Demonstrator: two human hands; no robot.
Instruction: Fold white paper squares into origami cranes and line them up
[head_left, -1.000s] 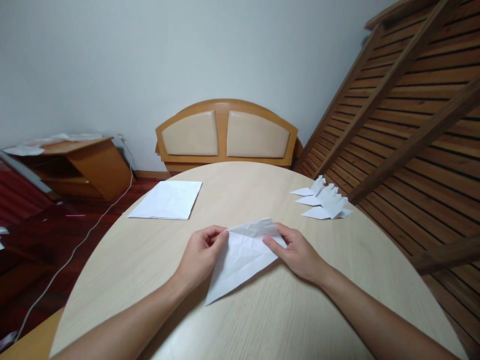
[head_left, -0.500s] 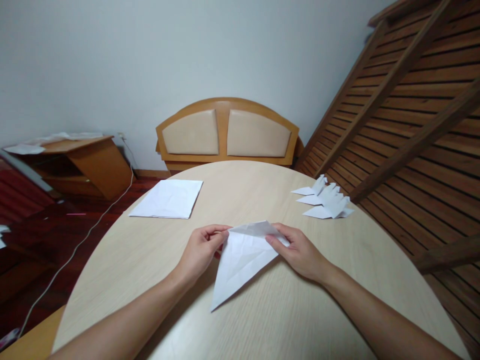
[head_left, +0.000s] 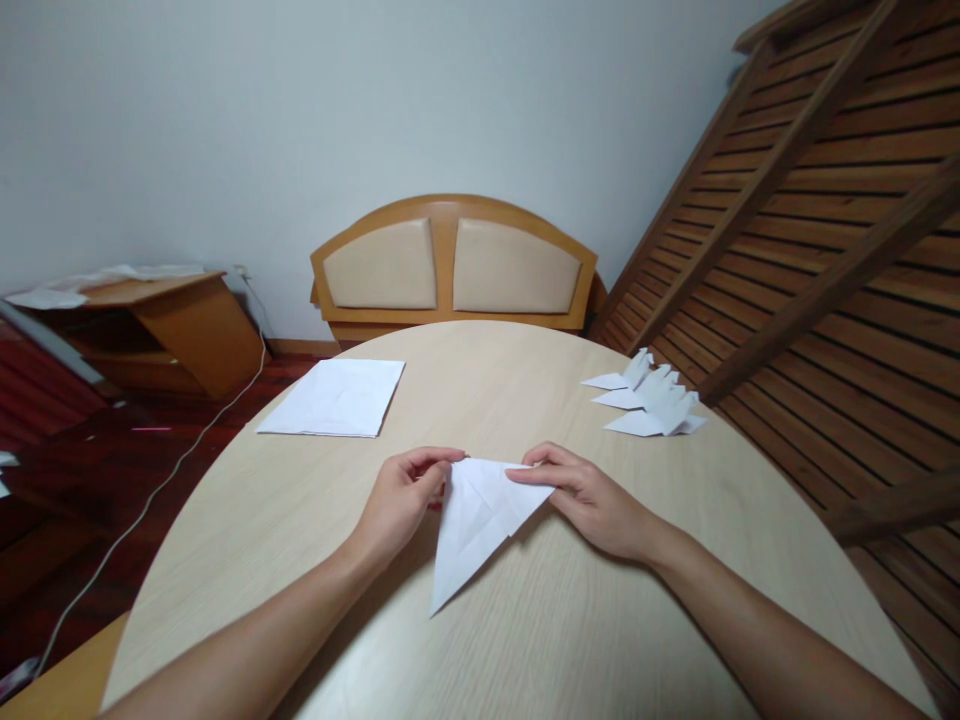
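A white folded paper hangs between my two hands just above the table, its long point aimed toward me and to the left. My left hand pinches its upper left corner between thumb and fingers. On the other side, my right hand grips the right part, with a finger or thumb lying across the top face and the rest behind. The fingers behind the paper are partly hidden.
A stack of white paper sheets lies at the table's back left. Several folded paper birds stand at the back right. The round table meets a headboard behind; wooden slats lean at the right.
The paper's top flap, raised before, is now folded down toward me, so the paper looks smaller. My right hand has shifted slightly, its top digit further left over the paper.
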